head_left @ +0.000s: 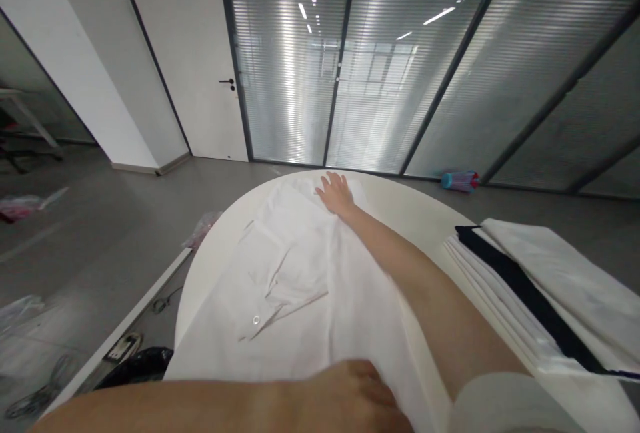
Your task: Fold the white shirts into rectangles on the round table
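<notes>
A white shirt (295,273) lies spread over a round white table (415,213), with a button and a folded collar part near its middle. My right hand (336,193) is stretched out to the far end of the shirt, fingers flat and spread on the cloth. My left hand (355,396) rests on the near edge of the shirt, at the bottom of the view, fingers curled down onto the fabric; I cannot see whether it grips the cloth.
A stack of folded white garments (545,286) with one dark piece (525,293) lies on the table's right side. A blue and red object (460,181) lies on the floor by the glass wall. Plastic bags and cables litter the floor at left.
</notes>
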A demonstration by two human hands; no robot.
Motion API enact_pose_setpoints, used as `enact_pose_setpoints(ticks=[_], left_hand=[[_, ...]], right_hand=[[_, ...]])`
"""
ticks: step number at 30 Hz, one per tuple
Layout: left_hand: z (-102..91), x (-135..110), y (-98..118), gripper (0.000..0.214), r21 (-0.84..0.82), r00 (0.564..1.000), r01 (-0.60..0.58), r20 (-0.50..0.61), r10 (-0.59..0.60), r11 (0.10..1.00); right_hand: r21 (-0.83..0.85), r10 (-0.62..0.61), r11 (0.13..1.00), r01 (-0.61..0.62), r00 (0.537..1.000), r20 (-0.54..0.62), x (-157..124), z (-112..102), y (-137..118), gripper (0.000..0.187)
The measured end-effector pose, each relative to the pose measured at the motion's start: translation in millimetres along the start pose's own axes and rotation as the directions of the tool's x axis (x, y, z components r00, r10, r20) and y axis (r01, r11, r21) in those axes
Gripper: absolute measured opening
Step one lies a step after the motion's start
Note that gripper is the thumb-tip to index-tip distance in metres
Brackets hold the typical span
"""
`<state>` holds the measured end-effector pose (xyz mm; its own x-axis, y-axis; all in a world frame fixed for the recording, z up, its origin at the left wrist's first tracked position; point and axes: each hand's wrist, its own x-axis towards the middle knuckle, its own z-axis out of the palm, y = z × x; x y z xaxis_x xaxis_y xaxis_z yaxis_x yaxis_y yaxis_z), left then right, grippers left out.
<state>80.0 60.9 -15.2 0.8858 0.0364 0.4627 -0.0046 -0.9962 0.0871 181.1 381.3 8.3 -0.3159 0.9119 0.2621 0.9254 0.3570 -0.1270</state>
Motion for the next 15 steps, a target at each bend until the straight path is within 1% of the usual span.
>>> enact_pose_setpoints(ticks=[1, 2, 3, 4, 5, 6, 7, 8, 9, 10, 11, 12, 13, 14, 15], left_hand=[[-28.8, -7.6, -7.5, 0.031, -0.038, 0.992, 0.117, -0.044, -0.119, 0.992], [-56.1, -17.3, -16.8, 0.036, -0.081, 0.963, 0.230, -0.127, -0.238, 0.970], [-80.5, -29.0, -27.7, 0.037, -0.119, 0.895, 0.362, -0.232, -0.381, 0.924], [-101.0, -42.5, -39.7, 0.037, -0.148, 0.781, 0.500, -0.350, -0.518, 0.853], [-117.4, -57.4, -52.3, 0.037, -0.168, 0.619, 0.632, -0.479, -0.623, 0.757], [-129.8, -73.2, -64.9, 0.038, -0.182, 0.439, 0.739, -0.601, -0.668, 0.649], [-138.5, -89.3, -76.7, 0.039, -0.210, 0.273, 0.816, -0.682, -0.678, 0.539], [-144.3, -105.0, -87.3, 0.038, -0.259, 0.146, 0.858, -0.705, -0.695, 0.443], [-147.6, -119.8, -96.1, 0.036, -0.318, 0.046, 0.875, -0.695, -0.718, 0.364], [-149.1, -133.1, -103.1, 0.034, -0.370, -0.022, 0.876, -0.671, -0.741, 0.309], [-149.1, -144.5, -108.2, 0.033, -0.399, -0.057, 0.875, -0.647, -0.760, 0.274], [-148.2, -153.8, -111.5, 0.031, -0.422, -0.078, 0.872, -0.622, -0.779, 0.249], [-146.6, -161.0, -113.3, 0.030, -0.434, -0.087, 0.870, -0.600, -0.795, 0.232], [-144.8, -166.4, -113.9, 0.029, -0.442, -0.091, 0.870, -0.579, -0.810, 0.218], [-142.9, -170.1, -113.6, 0.029, -0.452, -0.095, 0.868, -0.555, -0.827, 0.204]], right_hand=[[0.014, -0.092, 0.996, 0.092, 0.996, -0.014, -9.5, -2.5, -17.4, 0.046], [0.032, -0.188, 0.982, 0.188, 0.982, -0.016, -21.1, -3.9, -37.0, 0.039], [0.054, -0.295, 0.954, 0.295, 0.956, -0.012, -34.8, -4.5, -58.5, 0.034], [0.079, -0.393, 0.916, 0.393, 0.919, -0.008, -50.7, -4.6, -81.3, 0.028], [0.108, -0.517, 0.851, 0.514, 0.856, -0.002, -68.4, -4.8, -105.0, 0.022], [0.131, -0.692, 0.714, 0.687, 0.722, -0.016, -87.3, -5.6, -128.9, 0.018], [0.145, -0.826, 0.550, 0.823, 0.561, -0.051, -106.9, -7.2, -152.4, 0.017], [0.135, -0.904, 0.405, 0.904, 0.418, -0.093, -126.2, -9.5, -174.9, 0.017], [0.125, -0.959, 0.244, 0.962, 0.258, -0.116, -144.7, -12.4, -196.0, 0.018], [0.112, -0.984, 0.113, 0.987, 0.127, -0.128, -161.5, -15.5, -215.3, 0.022], [0.103, -0.989, 0.031, 0.994, 0.046, -0.141, -176.0, -18.2, -232.7, 0.024], [0.100, -0.990, -0.017, 0.995, -0.003, -0.143, -188.0, -20.1, -248.1, 0.025], [0.107, -0.993, -0.028, 0.994, -0.015, -0.120, -197.0, -21.0, -261.4, 0.025], [0.125, -0.997, -0.016, 0.992, -0.007, -0.070, -203.2, -20.8, -272.7, 0.025], [0.150, -1.000, 0.011, 0.989, 0.010, 0.006, -206.6, -19.7, -281.9, 0.028]])
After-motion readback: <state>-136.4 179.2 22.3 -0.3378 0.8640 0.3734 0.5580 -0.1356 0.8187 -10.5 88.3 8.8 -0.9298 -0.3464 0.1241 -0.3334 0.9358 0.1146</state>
